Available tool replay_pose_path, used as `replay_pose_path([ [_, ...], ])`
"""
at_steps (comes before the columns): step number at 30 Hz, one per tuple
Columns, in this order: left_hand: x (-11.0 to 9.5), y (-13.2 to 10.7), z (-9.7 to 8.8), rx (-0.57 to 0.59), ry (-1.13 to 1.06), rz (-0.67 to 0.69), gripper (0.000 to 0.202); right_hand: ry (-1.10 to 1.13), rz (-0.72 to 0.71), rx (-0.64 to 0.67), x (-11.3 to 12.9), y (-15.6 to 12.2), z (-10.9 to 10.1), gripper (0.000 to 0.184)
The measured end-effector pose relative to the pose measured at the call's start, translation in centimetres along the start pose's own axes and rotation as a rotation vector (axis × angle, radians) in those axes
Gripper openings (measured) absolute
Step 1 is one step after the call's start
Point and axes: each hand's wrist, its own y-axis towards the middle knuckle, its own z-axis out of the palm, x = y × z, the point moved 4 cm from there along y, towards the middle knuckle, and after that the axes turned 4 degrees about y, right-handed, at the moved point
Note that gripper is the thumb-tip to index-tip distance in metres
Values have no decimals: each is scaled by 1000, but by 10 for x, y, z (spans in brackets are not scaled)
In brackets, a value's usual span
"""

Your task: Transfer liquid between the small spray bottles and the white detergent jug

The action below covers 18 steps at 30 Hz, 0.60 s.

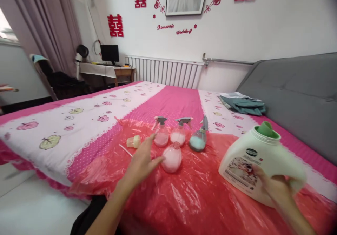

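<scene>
Left hand [143, 159], fingers spread, empty, beside the uncapped bottle [172, 160]; right hand [276, 186] grasps the jug [273, 154] (bottle's three o'clock). A thumb nudge could topple the bottle.

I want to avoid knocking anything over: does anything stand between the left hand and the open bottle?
Nothing visible does: the left hand is close beside the open bottle. The three spray bottles stand beyond it.
</scene>
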Motion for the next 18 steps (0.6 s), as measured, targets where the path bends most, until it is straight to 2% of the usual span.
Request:
replay_pose_path([
  [2,15,8,-33,-70,176,-61,56,4,60,4,-1,0,0,63],
  [3,26,14,-44,-31,292,-103,51,5,79,5,-2,0,1,62],
  [4,38,20,-50,56,395,-145,51,4,94,4,-2,0,2,61],
  [6,63,33,-55,152,445,-181,51,9,104,1,-2,-1,3,60],
  [10,100,54,-44,277,375,-205,46,28,79,8,-4,-1,7,60],
  [13,116,61,-40,297,264,-226,48,15,81,-17,-6,0,7,63],
  [15,122,62,-46,278,168,-240,61,10,79,-30,-5,0,7,63],
  [18,120,62,-71,158,36,-261,75,20,68,-26,-1,-3,7,63],
])
